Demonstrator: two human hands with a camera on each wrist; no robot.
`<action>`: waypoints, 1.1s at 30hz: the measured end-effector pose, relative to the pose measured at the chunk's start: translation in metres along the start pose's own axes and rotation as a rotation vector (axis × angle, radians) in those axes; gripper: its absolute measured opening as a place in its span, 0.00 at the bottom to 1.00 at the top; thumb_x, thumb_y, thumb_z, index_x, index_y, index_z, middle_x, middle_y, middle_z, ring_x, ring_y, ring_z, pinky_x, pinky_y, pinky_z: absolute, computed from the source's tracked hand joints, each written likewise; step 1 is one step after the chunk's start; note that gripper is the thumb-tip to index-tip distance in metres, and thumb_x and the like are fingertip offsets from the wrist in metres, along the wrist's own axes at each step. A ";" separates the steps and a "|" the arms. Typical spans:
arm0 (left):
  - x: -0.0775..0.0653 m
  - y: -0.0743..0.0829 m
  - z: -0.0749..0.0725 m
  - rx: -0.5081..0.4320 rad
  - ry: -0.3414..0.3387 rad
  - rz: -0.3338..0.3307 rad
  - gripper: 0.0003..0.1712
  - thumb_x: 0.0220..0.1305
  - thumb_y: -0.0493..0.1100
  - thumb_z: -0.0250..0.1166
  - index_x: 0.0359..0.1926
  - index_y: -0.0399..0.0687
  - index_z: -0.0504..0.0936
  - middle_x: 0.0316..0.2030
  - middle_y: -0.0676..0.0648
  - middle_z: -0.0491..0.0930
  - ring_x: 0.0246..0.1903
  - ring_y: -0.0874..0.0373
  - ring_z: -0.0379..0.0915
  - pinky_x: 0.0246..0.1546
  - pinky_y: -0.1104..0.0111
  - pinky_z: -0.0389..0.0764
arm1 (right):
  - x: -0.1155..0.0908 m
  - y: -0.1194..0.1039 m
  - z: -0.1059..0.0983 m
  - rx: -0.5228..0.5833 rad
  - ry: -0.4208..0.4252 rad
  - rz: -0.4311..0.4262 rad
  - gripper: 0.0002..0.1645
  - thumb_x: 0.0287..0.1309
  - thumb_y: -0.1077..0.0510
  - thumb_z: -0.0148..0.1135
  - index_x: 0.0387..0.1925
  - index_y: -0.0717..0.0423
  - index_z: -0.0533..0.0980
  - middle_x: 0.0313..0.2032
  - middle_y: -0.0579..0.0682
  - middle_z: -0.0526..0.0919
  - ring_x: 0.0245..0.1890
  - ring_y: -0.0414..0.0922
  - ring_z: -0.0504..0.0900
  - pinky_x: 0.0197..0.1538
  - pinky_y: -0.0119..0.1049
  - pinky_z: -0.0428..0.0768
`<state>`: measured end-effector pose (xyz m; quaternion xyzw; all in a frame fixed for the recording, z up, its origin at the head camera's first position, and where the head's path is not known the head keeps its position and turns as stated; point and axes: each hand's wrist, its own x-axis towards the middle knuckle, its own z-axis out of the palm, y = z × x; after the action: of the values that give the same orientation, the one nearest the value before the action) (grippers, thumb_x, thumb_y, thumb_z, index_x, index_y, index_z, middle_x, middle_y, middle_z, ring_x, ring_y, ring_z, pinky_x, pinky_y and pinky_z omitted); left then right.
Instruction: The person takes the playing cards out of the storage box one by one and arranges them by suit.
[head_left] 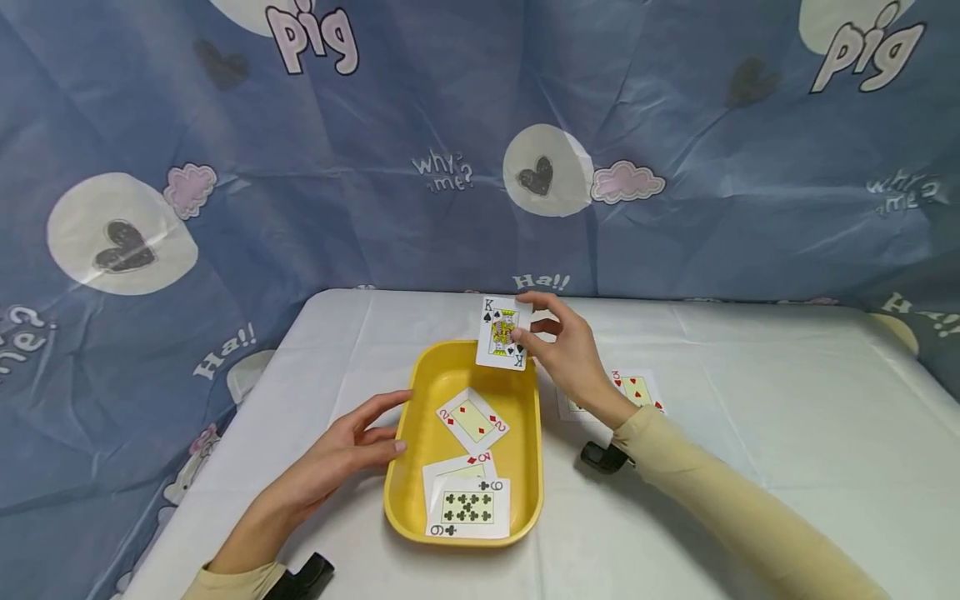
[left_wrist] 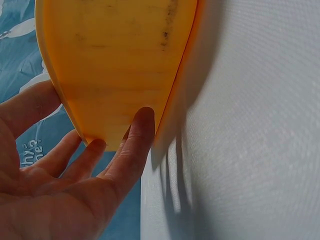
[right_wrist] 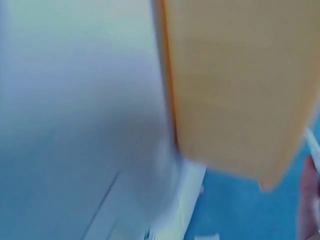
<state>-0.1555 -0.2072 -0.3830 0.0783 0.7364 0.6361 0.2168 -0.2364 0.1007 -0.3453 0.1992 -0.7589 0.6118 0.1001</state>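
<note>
White and lightly creased, the bench [head_left: 750, 367] carries a yellow tray [head_left: 523, 467] set lengthwise, its short end towards the person, perhaps so both hands can reach it easily. Nearest, at the tray's six o'clock end, a nine of clubs [head_left: 468, 508] lies sideways partly over a red three [head_left: 441, 469]. At nine o'clock the left hand [head_left: 341, 454] rests its fingers and thumb, held apart, against the outer wall, probably to keep the light tray from sliding. A two of diamonds [head_left: 465, 421] lies slantwise mid-tray. Out at two o'clock, a hearts card [head_left: 637, 385] and a mostly hidden card [head_left: 564, 408] lie by the right wrist. At one o'clock the right hand [head_left: 570, 350] pinches the king of spades [head_left: 493, 342] by its right side, a grip that likely leaves its face readable. This card overlaps the tray's twelve o'clock rim in view; whether they touch, I cannot tell. Beyond hangs a blue printed sheet [head_left: 375, 225]
</note>
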 end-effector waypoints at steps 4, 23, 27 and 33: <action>-0.001 0.000 0.000 -0.007 0.007 -0.002 0.38 0.67 0.40 0.65 0.74 0.55 0.60 0.72 0.43 0.56 0.60 0.44 0.71 0.52 0.57 0.78 | -0.003 0.018 -0.030 -0.008 -0.036 0.065 0.29 0.60 0.68 0.66 0.62 0.55 0.72 0.56 0.59 0.69 0.38 0.53 0.84 0.31 0.49 0.84; 0.000 0.001 0.003 -0.008 0.014 -0.024 0.39 0.66 0.40 0.66 0.74 0.54 0.59 0.73 0.44 0.54 0.59 0.45 0.72 0.53 0.58 0.77 | -0.045 0.060 -0.208 -0.311 -0.266 0.295 0.31 0.61 0.63 0.67 0.63 0.59 0.67 0.52 0.62 0.73 0.37 0.45 0.85 0.29 0.46 0.84; 0.000 0.001 0.002 -0.005 0.010 -0.014 0.38 0.67 0.40 0.65 0.74 0.54 0.60 0.73 0.44 0.54 0.59 0.44 0.72 0.53 0.58 0.77 | -0.053 0.071 -0.224 -0.402 -0.284 0.310 0.30 0.58 0.67 0.67 0.61 0.62 0.69 0.49 0.65 0.73 0.36 0.47 0.85 0.29 0.42 0.83; 0.000 0.001 0.000 0.001 -0.004 -0.009 0.38 0.67 0.41 0.65 0.74 0.54 0.59 0.73 0.43 0.54 0.59 0.44 0.72 0.53 0.58 0.77 | -0.058 0.084 -0.229 -0.709 -0.296 0.246 0.25 0.55 0.63 0.71 0.55 0.60 0.76 0.41 0.56 0.81 0.38 0.48 0.81 0.36 0.40 0.77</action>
<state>-0.1554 -0.2068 -0.3816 0.0764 0.7367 0.6346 0.2208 -0.2411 0.3469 -0.3899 0.1459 -0.9473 0.2843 -0.0219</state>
